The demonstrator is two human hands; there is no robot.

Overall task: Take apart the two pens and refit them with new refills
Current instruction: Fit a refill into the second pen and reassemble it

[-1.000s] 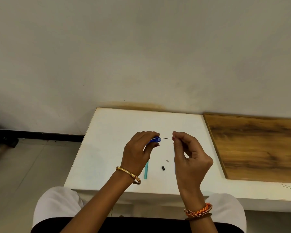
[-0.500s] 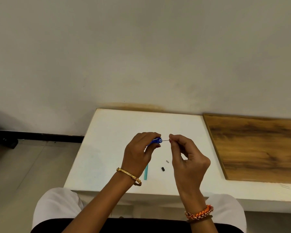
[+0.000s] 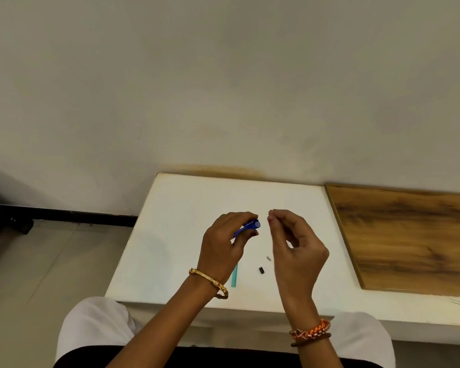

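My left hand (image 3: 223, 245) grips a blue pen barrel (image 3: 248, 226) above the white table (image 3: 175, 235), its open end pointing right. My right hand (image 3: 296, 248) hovers just right of that end, thumb and forefinger tips pressed together (image 3: 271, 218), a small gap away from the barrel. No refill shows in the gap or between those fingertips. On the table below the hands lie a teal pen part (image 3: 234, 276), a small black piece (image 3: 262, 270) and a tiny grey piece (image 3: 268, 258).
A wooden board (image 3: 409, 240) covers the table's right side. Thin dark lines, perhaps refills (image 3: 458, 302), lie near the front edge at far right. The wall is close behind the table. My knees sit under the front edge.
The thin refill that spanned from the barrel to my right fingertips has slid into the barrel and is out of sight. The gap between my two hands has narrowed.
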